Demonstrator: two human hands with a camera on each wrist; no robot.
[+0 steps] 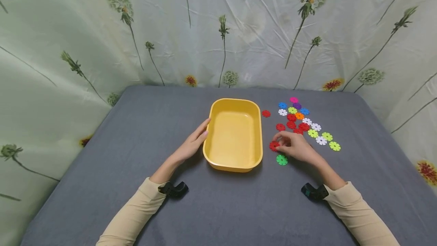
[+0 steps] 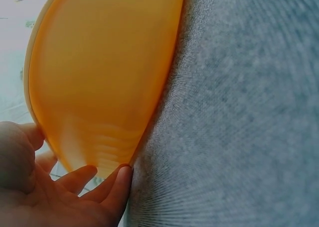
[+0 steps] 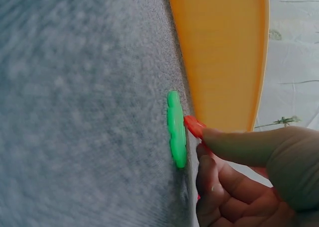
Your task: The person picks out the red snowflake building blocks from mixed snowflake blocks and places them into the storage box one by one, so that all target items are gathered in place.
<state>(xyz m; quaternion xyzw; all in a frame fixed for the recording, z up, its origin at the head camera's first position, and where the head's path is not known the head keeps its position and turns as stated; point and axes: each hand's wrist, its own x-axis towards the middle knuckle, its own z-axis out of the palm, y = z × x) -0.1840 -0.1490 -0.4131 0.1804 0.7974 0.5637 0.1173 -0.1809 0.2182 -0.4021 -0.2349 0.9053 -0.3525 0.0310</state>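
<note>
A yellow plastic basin [image 1: 233, 139] stands in the middle of the grey table, with nothing inside it. My left hand [image 1: 191, 145] rests against its left side, fingers fairly straight along the wall and rim; the left wrist view shows the fingertips at the basin's outer wall [image 2: 104, 77]. To the right of the basin, my right hand [image 1: 295, 146] pinches a red notched disc [image 1: 274, 146] between thumb and fingers, close over the cloth. A green notched disc [image 1: 282, 160] lies flat just nearer to me, also seen beside the pinched red disc [image 3: 194, 126] in the right wrist view.
Beyond my right hand several notched discs lie scattered: red [image 1: 266, 113], blue [image 1: 282, 105], pink [image 1: 294, 100], orange [image 1: 299, 115], white [image 1: 321, 140] and yellow-green [image 1: 335, 146]. A flower-print curtain [image 1: 205, 29] hangs behind the grey tablecloth [image 1: 153, 117].
</note>
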